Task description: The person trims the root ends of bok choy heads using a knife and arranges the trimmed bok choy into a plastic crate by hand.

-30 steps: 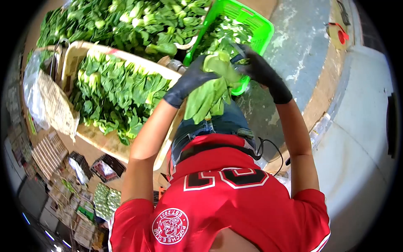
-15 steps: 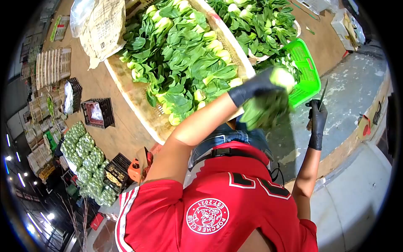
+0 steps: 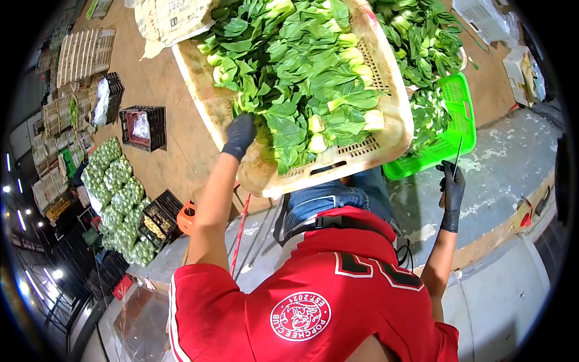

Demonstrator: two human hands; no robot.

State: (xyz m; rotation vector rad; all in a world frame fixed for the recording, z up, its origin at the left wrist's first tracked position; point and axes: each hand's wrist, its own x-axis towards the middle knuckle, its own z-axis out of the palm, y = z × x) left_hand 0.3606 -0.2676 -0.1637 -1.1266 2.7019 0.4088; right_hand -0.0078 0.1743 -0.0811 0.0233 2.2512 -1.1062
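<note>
My gloved left hand [image 3: 241, 135] is inside the near left part of a worn cream plastic crate [image 3: 395, 99]. Its fingers are curled around a bok choy [image 3: 260, 110] at the edge of the heap, with the fingertips partly hidden. Rows of bok choy [image 3: 316, 142], pale stem ends and dark leaves, fill much of this crate. Off to the right, my gloved right hand [image 3: 453, 186] is closed around the handle of a knife [image 3: 459, 149], its blade pointing up and away from me. Near the knife stands a bright green basket [image 3: 463, 123] with loose cut leaves [image 3: 427, 114].
Another basket of bok choy [image 3: 422, 48] stands beyond the green one. A printed sack [image 3: 172, 21] lies over the crate's far left corner. Dark crates [image 3: 143, 128] and bagged greens [image 3: 117, 196] are on the floor at left. A concrete ledge [image 3: 494, 145] runs along the right.
My left hand has moved from beside the green basket, where it held a bok choy, leftward into the cream crate. My right hand still holds the knife. The view has shifted.
</note>
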